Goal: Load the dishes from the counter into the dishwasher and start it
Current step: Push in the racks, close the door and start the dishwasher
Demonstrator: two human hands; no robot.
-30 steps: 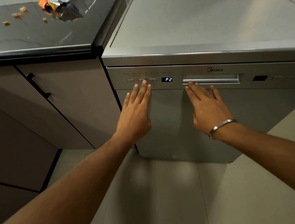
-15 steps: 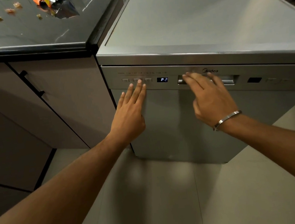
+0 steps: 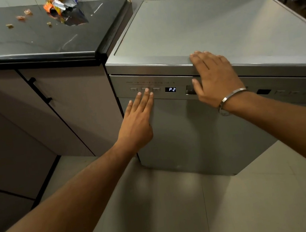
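The right hand has risen since a second ago: then its straight fingers lay against the recessed door handle, now the fingers rest flat over the front edge of the dishwasher's top, spread slightly and gripping nothing, while the thumb hangs down across the left end of the handle recess; a plain metal bangle circles the wrist. The left hand has barely moved; its fingers are straight and pressed together, the middle fingertip touching the second of three small rectangular buttons on the control strip, as before. The display reads P2, unchanged, in pale blue on black.

The dishwasher stands on the floor at centre right, door closed, its body brushed grey metal with a smooth, matte, flat top and squared edges. To its left, just beside it, the table has a glossy black stone top with a rounded lip; far on it lie a crumpled foil wrapper, orange and silver, and a few scattered crumbs. Below are matte beige cabinet doors with slim black bar handles; the floor is pale, faintly shiny tile.
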